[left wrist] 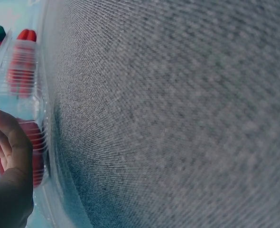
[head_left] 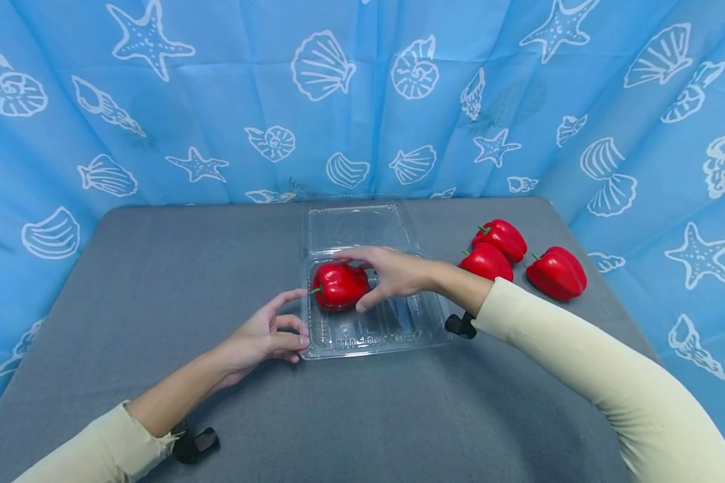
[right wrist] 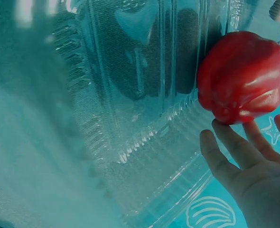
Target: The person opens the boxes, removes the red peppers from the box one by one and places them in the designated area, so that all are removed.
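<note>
A red bell pepper (head_left: 340, 287) with a green stem lies on its side at the left of a clear plastic clamshell container (head_left: 371, 342). My right hand (head_left: 393, 272) reaches over the container, fingers and thumb spread about the pepper. In the right wrist view, extended fingertips (right wrist: 220, 124) are right at the edge of the pepper (right wrist: 244, 76). My left hand (head_left: 266, 335) is at the container's near left side, its thumb and index fingertips at the rim. The left wrist view shows this hand (left wrist: 12, 147) beside the clear wall, red showing through it.
The container's lid (head_left: 359, 227) lies folded back toward the curtain (head_left: 248, 100). At the right of the grey table (head_left: 181, 268) are three more red bell peppers: one at the back (head_left: 501, 240), one partly behind my forearm (head_left: 488, 261), and one farther right (head_left: 557, 274).
</note>
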Demonstrator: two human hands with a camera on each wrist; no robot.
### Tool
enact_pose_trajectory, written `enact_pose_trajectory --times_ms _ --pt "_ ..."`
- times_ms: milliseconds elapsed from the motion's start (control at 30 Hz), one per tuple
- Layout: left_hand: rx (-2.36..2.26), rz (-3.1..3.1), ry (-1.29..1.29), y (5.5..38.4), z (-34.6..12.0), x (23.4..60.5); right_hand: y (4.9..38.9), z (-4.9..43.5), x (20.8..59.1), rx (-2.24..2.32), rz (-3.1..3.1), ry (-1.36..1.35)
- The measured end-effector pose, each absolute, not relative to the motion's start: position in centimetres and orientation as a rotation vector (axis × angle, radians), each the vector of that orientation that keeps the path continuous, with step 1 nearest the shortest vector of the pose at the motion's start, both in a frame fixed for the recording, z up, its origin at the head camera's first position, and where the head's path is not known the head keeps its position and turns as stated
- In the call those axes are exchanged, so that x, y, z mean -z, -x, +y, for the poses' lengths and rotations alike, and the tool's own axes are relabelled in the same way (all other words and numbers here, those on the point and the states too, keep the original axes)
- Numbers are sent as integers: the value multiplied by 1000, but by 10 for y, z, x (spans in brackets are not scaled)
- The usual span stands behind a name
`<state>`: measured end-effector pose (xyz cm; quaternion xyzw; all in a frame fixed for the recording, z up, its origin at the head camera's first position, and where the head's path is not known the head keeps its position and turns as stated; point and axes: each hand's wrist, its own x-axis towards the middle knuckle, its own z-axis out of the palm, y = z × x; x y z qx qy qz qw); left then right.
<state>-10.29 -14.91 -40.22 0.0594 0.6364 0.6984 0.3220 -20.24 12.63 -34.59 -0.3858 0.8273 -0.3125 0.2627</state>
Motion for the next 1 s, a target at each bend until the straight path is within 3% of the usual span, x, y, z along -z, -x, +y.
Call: enact_pose_trajectory --times_ms 1000 --pt "-1830 1677 -186 102 -151 404 197 110 351 623 2382 1027"
